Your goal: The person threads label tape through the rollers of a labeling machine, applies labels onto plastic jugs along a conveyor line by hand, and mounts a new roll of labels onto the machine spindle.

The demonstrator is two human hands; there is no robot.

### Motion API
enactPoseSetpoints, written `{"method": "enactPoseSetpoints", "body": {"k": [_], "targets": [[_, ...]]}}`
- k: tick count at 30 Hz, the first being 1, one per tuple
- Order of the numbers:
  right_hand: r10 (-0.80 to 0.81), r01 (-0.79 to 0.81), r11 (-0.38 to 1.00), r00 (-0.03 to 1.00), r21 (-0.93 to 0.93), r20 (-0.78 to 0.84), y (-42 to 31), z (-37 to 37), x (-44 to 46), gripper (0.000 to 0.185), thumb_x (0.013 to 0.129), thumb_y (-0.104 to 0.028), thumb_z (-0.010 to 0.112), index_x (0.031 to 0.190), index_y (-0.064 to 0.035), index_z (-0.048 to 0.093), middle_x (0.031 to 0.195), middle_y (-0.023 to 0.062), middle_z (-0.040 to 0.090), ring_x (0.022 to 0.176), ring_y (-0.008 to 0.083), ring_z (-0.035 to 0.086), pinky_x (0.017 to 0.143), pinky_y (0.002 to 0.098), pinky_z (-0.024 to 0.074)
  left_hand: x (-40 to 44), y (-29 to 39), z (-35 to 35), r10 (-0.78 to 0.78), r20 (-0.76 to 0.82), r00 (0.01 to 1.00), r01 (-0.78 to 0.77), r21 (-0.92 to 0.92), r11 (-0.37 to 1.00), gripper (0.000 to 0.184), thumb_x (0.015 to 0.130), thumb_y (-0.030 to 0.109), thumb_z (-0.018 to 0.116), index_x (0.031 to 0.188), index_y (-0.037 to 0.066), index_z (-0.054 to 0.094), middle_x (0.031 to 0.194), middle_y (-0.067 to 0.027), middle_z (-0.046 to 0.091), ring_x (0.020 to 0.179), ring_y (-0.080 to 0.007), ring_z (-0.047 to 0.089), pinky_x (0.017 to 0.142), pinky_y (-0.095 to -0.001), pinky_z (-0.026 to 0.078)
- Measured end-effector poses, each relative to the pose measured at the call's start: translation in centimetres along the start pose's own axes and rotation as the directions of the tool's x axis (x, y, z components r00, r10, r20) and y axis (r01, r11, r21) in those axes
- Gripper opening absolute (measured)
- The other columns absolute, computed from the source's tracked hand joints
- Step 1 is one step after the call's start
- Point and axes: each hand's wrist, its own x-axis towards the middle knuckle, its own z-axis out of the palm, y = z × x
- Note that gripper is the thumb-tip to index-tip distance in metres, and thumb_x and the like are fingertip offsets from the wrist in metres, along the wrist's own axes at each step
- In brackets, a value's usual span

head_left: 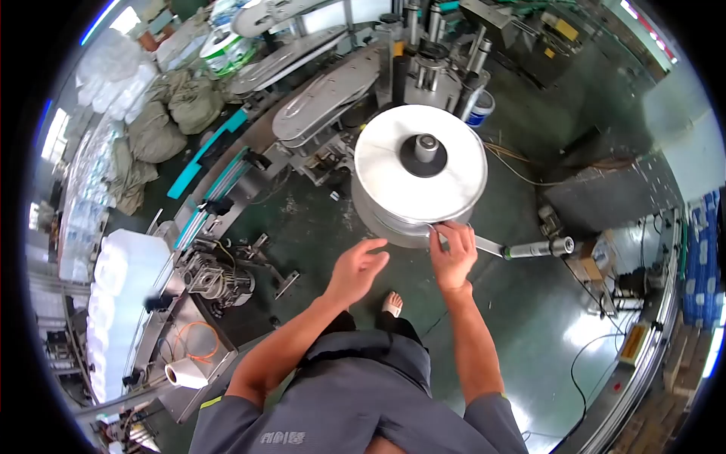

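A large reel [393, 163] with a white round top plate and a dark hub stands in front of me. My right hand [455, 253] is at the reel's near edge. Its thumb and index finger pinch a thin pale strip [431, 228] by the roll. To the right of that hand, a pale band [490, 246] runs to a metal roller [538, 248] with green ends. My left hand [359, 268] hovers just left of the reel's front, fingers apart and holding nothing. Whether it touches the roll's side cannot be made out.
A conveyor with teal guide rails [208, 155] curves along the left, beside a motor [219, 280]. White jugs [125, 303] line the far left. A small white roll [185, 373] lies on a metal table. Machine posts [401, 68] rise behind the reel; cables cross the floor at right.
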Motion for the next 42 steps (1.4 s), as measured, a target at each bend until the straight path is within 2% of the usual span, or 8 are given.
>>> {"method": "enactPoseSetpoints", "body": {"k": [5,10,15,20,21,27,30,42], "targets": [[-0.056,0.05,0.996,0.995,0.079,0.079,-0.8,0.3,-1.3,0.025,0.07,0.004,0.082,0.087,-0.0094,0.068,0.097,0.0062,0.072,0.082,0.0293,0.068,0.073,0.0397,0.0575,1.2,1.0,0.8,0.061,-0.024,0.998,-0.062,-0.012,0.998,0.031,0.106,0.024,0.065,0.121,-0.002,0.068,0.107,-0.0098,0.075,0.097,-0.0132,0.071,0.083,-0.0282,0.057],[0.003,-0.047,0.974,0.981,0.224,0.193,-1.9,1.0,-3.4,0.025,0.07,0.006,0.079,0.082,-0.0079,0.063,0.093,0.0066,0.071,0.079,0.0289,0.07,0.067,0.0386,0.0576,2.6,4.4,2.1,0.073,-0.116,0.991,-0.022,0.389,0.921,0.045,0.093,0.042,0.078,0.076,0.001,0.068,0.068,-0.0061,0.07,0.062,-0.0117,0.065,0.06,-0.0277,0.051],[-0.082,-0.108,0.897,0.912,0.429,0.401,-6.6,0.2,-3.5,0.023,0.07,0.007,0.077,0.084,-0.0035,0.062,0.09,0.0102,0.069,0.078,0.0328,0.068,0.066,0.0397,0.0569,3.6,1.4,0.3,0.191,-0.14,0.972,-0.092,0.519,0.85,0.045,0.092,0.03,0.074,0.064,0.0,0.054,0.052,-0.0133,0.049,0.045,-0.0231,0.048,0.048,-0.039,0.038],[0.388,-0.817,0.438,0.547,0.374,0.741,-6.5,-0.4,-3.2,0.043,0.094,-0.009,0.071,0.136,-0.0001,0.063,0.14,0.0129,0.065,0.126,0.0189,0.063,0.103,0.039,0.0537,-0.9,2.2,-3.1,0.279,-0.104,0.955,-0.127,0.705,0.698,0.03,0.09,0.019,0.069,0.066,0.003,0.06,0.059,-0.0152,0.059,0.055,-0.0348,0.062,0.053,-0.045,0.046],[0.418,-0.849,0.366,0.516,0.382,0.747,-6.4,1.0,-2.5,0.047,0.096,-0.02,0.072,0.137,0.0008,0.062,0.134,0.0143,0.069,0.118,0.0246,0.069,0.099,0.0392,0.0557,-1.6,2.1,-2.9,0.261,-0.12,0.958,-0.105,0.699,0.707,0.03,0.09,0.019,0.069,0.066,0.003,0.06,0.059,-0.0152,0.059,0.055,-0.0348,0.062,0.053,-0.045,0.046],[0.287,-0.498,0.864,0.614,0.079,0.736,-7.6,4.4,2.6,0.028,0.096,-0.016,0.073,0.115,0.0046,0.07,0.101,0.0096,0.077,0.087,0.0165,0.074,0.08,0.0289,0.0574,-2.2,2.7,-1.0,0.269,0.317,0.91,-0.405,0.531,0.744,0.018,0.087,0.022,0.075,0.094,0.006,0.07,0.09,-0.0119,0.072,0.075,-0.0321,0.07,0.064,-0.043,0.055],[0.279,-0.63,0.759,0.545,0.166,0.79,-6.5,3.1,1.8,0.016,0.095,-0.005,0.071,0.106,0.0062,0.07,0.092,0.0075,0.077,0.083,0.009,0.07,0.077,0.0261,0.0566,-1.9,2.5,-2.2,0.493,-0.143,0.858,-0.366,0.504,0.783,0.024,0.084,0.013,0.081,0.105,0.007,0.07,0.099,-0.01,0.072,0.08,-0.0293,0.07,0.066,-0.0388,0.056],[0.31,-0.837,0.484,0.437,0.256,0.844,-8.8,0.5,0.5,0.016,0.095,0.006,0.066,0.111,0.007,0.071,0.109,0.0099,0.076,0.104,0.0116,0.071,0.093,0.0278,0.0572,-0.8,0.3,-2.3,0.622,-0.252,0.741,-0.508,0.396,0.765,0.033,0.079,-0.006,0.081,0.108,0.005,0.074,0.108,-0.0099,0.078,0.095,-0.0249,0.077,0.078,-0.0319,0.062]]}}
